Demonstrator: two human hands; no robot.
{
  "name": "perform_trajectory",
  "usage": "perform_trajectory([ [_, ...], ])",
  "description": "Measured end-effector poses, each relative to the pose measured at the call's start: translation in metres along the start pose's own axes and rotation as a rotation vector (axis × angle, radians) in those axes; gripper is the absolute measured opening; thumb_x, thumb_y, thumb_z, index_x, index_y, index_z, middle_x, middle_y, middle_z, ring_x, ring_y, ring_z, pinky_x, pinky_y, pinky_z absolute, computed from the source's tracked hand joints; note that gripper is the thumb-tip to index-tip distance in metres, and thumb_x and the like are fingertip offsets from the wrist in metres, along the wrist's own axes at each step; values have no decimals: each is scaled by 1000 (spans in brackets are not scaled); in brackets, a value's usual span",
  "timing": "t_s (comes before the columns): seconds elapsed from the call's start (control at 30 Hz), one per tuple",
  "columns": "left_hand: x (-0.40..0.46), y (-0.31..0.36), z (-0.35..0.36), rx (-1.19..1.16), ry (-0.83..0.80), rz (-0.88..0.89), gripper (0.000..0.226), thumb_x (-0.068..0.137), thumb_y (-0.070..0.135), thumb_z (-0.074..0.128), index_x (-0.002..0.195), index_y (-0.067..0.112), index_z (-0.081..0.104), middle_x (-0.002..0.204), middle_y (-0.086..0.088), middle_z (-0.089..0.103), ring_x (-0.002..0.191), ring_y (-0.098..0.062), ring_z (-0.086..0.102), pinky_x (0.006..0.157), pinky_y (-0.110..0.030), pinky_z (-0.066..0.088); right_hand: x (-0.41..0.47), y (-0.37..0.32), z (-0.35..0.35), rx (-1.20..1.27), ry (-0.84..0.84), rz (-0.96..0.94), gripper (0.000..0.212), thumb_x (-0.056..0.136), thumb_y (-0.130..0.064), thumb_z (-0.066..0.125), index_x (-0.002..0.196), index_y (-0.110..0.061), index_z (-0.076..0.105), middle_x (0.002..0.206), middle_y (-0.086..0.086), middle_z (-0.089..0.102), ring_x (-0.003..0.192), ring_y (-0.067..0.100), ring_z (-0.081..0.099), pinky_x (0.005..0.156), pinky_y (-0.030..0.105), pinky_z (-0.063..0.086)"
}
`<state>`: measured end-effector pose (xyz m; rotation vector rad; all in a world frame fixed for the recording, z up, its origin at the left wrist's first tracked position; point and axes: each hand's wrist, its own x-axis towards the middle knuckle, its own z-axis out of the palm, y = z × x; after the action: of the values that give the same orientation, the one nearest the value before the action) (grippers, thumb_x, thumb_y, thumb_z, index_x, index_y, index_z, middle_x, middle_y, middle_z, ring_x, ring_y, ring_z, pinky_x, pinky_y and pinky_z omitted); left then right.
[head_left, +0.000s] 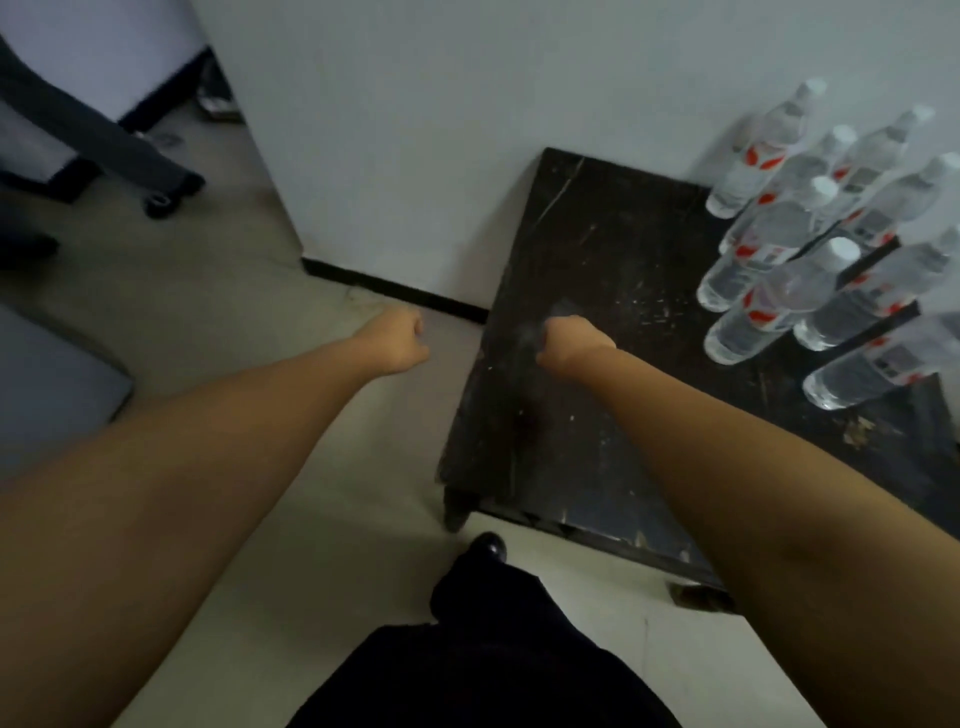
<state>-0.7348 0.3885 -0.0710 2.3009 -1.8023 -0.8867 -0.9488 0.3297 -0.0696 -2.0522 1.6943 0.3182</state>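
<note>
Both my bare arms stretch forward. My left hand (400, 338) is curled into a fist with nothing visible in it, over the pale floor just left of the table. My right hand (571, 345) is also curled, low over the left part of the black table (597, 415). A small dark grey thing (565, 308) sticks out beyond its knuckles and seems gripped in the fist; it is too blurred to name. Several clear water bottles (779, 301) with white caps and red labels stand at the table's right side, apart from both hands.
The low black table stands against a white wall (467, 130) with a black skirting. A wheeled chair base (161, 192) is at the far left, and a grey object (52, 384) sits at the left edge. My dark trouser leg and shoe (488, 545) are by the table's near corner.
</note>
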Motion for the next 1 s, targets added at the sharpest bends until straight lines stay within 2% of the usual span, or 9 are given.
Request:
perform_trajectory([
  [0.2, -60, -48, 9, -48, 32, -99, 36, 90, 18, 59, 125, 7, 56, 124, -15, 58, 115, -30, 55, 91, -29, 42, -39, -54, 37, -88, -36, -121, 33, 90, -17, 54, 121, -6, 58, 126, 17, 56, 114, 34, 56, 91, 37, 47],
  [0.47, -107, -64, 24, -102, 63, -115, 41, 91, 20, 59, 130, 9, 52, 129, -14, 56, 118, -29, 53, 93, -31, 41, -70, -90, 62, -242, -50, -183, 29, 92, -12, 51, 119, -3, 58, 122, 16, 57, 110, 33, 58, 77, 34, 43],
  [0.53, -119, -73, 25, -124, 77, -140, 39, 90, 20, 59, 127, 8, 53, 126, -14, 57, 116, -29, 54, 90, -30, 41, -74, -102, 64, -278, -70, -215, 23, 93, -12, 51, 111, -2, 60, 115, 15, 58, 106, 33, 58, 75, 34, 41],
  [0.6, -132, -86, 25, -150, 98, -185, 36, 90, 18, 59, 124, 8, 54, 123, -15, 58, 113, -29, 54, 88, -29, 41, -78, -116, 67, -324, -104, -259, 14, 93, -11, 52, 89, -1, 60, 98, 13, 57, 93, 32, 58, 71, 33, 41],
  [0.7, -155, -107, 23, -200, 164, -276, 36, 89, 17, 60, 123, 7, 56, 124, -14, 58, 117, -28, 53, 91, -27, 40, -80, -141, 74, -384, -119, -326, 30, 93, -9, 51, 64, -9, 47, 76, 9, 52, 70, 26, 54, 66, 32, 41],
  [0.73, -162, -116, 23, -223, 187, -317, 35, 89, 17, 60, 122, 6, 56, 124, -14, 58, 117, -28, 53, 91, -26, 40, -82, -151, 76, -399, -130, -367, 27, 94, -9, 50, 66, -8, 49, 76, 8, 52, 67, 25, 53, 66, 32, 41],
  [0.8, -180, -129, 23, -261, 223, -400, 35, 89, 15, 59, 122, 4, 56, 124, -15, 58, 117, -29, 53, 92, -27, 40, -84, -170, 81, -432, -143, -447, 12, 95, -9, 48, 90, -4, 58, 89, 11, 54, 79, 27, 57, 68, 32, 42],
  [0.87, -198, -141, 23, -306, 246, -485, 36, 91, 13, 56, 125, 1, 53, 122, -17, 57, 118, -31, 52, 92, -28, 40, -85, -191, 88, -473, -150, -537, 24, 95, -12, 47, 116, -5, 57, 110, 13, 58, 102, 31, 59, 75, 32, 43],
  [1.0, -238, -156, 35, -408, 290, -679, 38, 91, 13, 55, 128, 2, 51, 122, -18, 56, 116, -33, 53, 95, -32, 42, -98, -228, 102, -550, -167, -742, 38, 95, -15, 49, 131, -5, 52, 133, 16, 53, 121, 32, 53, 93, 34, 45],
])
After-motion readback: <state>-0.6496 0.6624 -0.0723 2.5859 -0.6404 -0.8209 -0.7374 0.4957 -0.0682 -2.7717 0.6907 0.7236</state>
